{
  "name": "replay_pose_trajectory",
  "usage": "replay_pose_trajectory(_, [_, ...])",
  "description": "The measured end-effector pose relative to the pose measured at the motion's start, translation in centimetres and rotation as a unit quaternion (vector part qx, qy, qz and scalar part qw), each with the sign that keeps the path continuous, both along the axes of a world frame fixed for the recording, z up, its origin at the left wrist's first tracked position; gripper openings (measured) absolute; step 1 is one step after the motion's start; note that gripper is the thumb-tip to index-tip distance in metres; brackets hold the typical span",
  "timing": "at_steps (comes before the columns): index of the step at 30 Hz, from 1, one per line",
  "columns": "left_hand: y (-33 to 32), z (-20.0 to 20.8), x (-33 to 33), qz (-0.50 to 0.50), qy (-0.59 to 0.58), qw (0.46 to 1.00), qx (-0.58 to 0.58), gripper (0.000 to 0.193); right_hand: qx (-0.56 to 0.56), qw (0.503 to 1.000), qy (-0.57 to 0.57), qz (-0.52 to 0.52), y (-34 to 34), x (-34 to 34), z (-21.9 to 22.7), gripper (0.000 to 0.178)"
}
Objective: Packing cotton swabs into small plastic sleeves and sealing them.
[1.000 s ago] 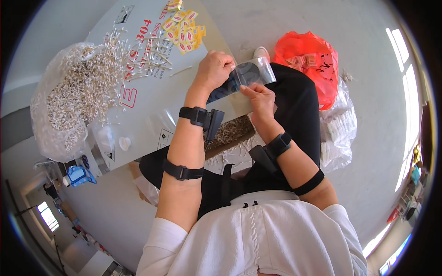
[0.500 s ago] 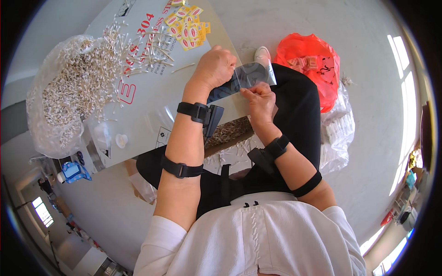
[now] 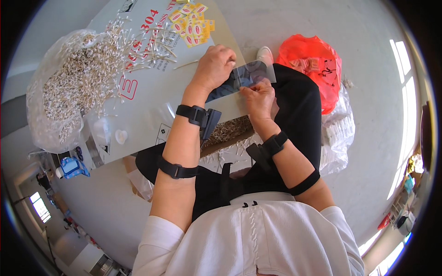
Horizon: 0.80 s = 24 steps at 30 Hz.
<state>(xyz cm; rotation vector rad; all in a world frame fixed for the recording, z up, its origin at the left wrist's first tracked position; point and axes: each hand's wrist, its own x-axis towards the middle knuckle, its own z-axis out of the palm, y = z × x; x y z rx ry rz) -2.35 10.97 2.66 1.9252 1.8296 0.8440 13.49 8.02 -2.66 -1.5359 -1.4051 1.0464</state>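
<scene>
A clear, flat plastic bag (image 3: pixel 254 72) is stretched between my two hands at the table's right edge, above my lap. My left hand (image 3: pixel 214 67) is closed at its left side, with the fingertips pinching the plastic. On the lower right edge, the thumb and fingers of my right hand (image 3: pixel 260 97) pinch the same bag. The bag looks flat, with nothing visible inside. A single cotton swab (image 3: pixel 186 64) lies on the table just left of my left hand. Beyond that hand is a loose pile of small yellow and white printed cards (image 3: pixel 193 28).
A large clear bag spills many cotton swabs (image 3: pixel 69 92) over the table (image 3: pixel 152 108) at left. Below the table edge sits a cardboard box (image 3: pixel 225 142) of swabs. A red plastic bag (image 3: pixel 331 50) and a clear bag of white packs (image 3: pixel 338 133) are on the right.
Both hands keep their hold on the plastic bag, which has tilted slightly. The view has shifted a little; the swabs and cards lie as before.
</scene>
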Motion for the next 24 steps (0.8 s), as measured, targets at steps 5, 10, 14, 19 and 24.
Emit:
replay_pose_trajectory(5, [-1.1,0.1,0.6,0.011,0.054,0.998,-0.031,0.013,-0.061,0.998,-0.012,0.015,0.0,0.4,1.2,0.028])
replay_pose_trajectory(10, [-5.5,-0.1,-1.7,0.112,-0.042,0.992,-0.025,0.016,-0.113,0.969,0.188,-0.111,-1.7,2.1,-0.2,0.023])
replay_pose_trajectory(14, [-13.1,0.3,-4.1,0.259,0.035,0.965,-0.011,0.018,-0.042,0.967,0.251,-0.02,-2.2,3.3,2.1,0.02])
replay_pose_trajectory(19, [-21.1,0.6,-7.4,0.451,-0.008,0.89,-0.059,0.032,-0.045,0.956,0.259,0.13,-3.6,-0.1,5.6,0.014])
replay_pose_trajectory(24, [-22.3,0.2,-4.4,0.319,0.159,0.934,-0.026,0.057,-0.135,0.939,0.169,0.269,-6.2,-3.0,4.9,0.011])
